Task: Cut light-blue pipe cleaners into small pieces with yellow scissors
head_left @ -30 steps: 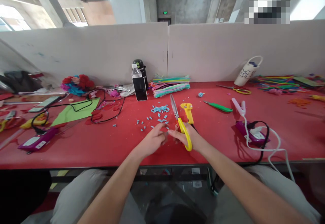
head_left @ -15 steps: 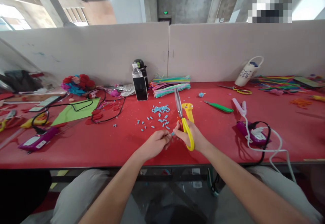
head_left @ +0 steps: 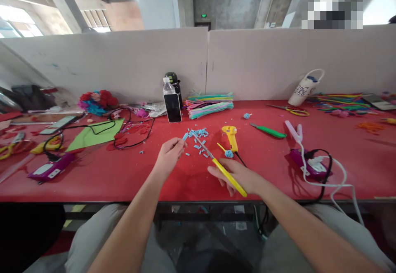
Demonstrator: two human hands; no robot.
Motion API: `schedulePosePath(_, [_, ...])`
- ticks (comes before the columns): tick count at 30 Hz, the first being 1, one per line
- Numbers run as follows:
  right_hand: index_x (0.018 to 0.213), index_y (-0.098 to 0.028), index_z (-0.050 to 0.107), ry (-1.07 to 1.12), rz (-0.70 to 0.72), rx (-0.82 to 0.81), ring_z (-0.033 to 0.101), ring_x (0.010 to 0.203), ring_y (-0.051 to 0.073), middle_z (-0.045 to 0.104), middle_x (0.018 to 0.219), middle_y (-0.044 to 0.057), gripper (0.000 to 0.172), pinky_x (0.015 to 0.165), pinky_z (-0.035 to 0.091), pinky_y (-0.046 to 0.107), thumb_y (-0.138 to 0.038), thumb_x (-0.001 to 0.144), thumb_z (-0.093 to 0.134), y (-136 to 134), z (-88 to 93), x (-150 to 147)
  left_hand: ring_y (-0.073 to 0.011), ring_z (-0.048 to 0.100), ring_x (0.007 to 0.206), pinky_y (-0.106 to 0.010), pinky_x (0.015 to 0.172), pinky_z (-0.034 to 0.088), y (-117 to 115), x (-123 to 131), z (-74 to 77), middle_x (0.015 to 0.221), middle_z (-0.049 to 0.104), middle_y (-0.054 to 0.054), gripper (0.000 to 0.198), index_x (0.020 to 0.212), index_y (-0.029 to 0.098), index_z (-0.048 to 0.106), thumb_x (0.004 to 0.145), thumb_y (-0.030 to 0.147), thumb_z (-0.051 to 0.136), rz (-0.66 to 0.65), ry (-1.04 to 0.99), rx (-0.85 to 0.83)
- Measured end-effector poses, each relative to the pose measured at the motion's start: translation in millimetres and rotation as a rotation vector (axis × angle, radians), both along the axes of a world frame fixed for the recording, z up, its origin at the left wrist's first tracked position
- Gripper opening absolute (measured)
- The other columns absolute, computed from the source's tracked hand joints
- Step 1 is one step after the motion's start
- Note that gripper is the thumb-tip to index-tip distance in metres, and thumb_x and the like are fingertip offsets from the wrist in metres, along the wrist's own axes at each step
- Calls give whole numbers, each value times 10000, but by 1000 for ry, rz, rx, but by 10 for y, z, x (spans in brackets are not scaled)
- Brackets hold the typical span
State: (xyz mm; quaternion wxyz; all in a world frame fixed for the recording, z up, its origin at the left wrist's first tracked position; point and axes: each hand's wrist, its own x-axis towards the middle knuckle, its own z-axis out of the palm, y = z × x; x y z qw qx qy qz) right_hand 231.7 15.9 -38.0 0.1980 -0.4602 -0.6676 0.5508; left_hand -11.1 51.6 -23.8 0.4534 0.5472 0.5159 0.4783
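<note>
My left hand [head_left: 169, 154] is closed in a pinch on a short piece of light blue pipe cleaner [head_left: 185, 136], which sticks up from the fingertips. My right hand [head_left: 236, 175] has yellow-handled scissors [head_left: 227, 171] in it, with some fingers stretched out below the handle. The blades point up and left, towards a loose heap of short blue pipe cleaner bits [head_left: 201, 132] on the red table [head_left: 192, 182]. Just beyond my right hand lie a yellow glue gun [head_left: 230, 136] and a fluffy blue ball [head_left: 229, 153] beside a thin yellow stick [head_left: 220, 146].
At the back stand a phone [head_left: 172, 108] against a clear bottle [head_left: 167, 86], and a bundle of pipe cleaners [head_left: 210, 106]. A green-handled cutter [head_left: 268, 131] and a purple power strip [head_left: 305, 163] with cables lie right. Left are green paper [head_left: 93, 136] and another power strip [head_left: 51, 168].
My hands have moved apart. The left went left and away from me with the blue piece; the right lowered and the scissors tipped over to the left. The blue ball now shows by the glue gun.
</note>
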Motion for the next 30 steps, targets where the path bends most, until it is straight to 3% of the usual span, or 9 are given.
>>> schedulePosePath(6, [834,-213,495,-100,40,27,542,454,96,578,654,-31,479,413,388,204,-690,862,521,-72,39,-25,-61,247,433,-208,432,181,-22,44,25,507,307,84,287,742,165,546,847,431,557,16,-5,4])
schedulePosePath(13, [864,-214,533,-103,10,36,512,455,100,575,643,-25,467,424,340,219,-680,869,518,-60,-11,-80,-68,259,454,-214,438,184,-47,127,41,512,332,74,248,723,159,548,820,386,555,-83,41,-25])
schedulePosePath(30, [792,-218,492,-46,-23,8,526,498,105,558,616,-41,424,470,377,212,-629,851,576,-56,-54,-124,-73,249,482,-221,467,189,-30,138,-60,539,315,74,275,700,171,517,837,408,548,-158,66,-44])
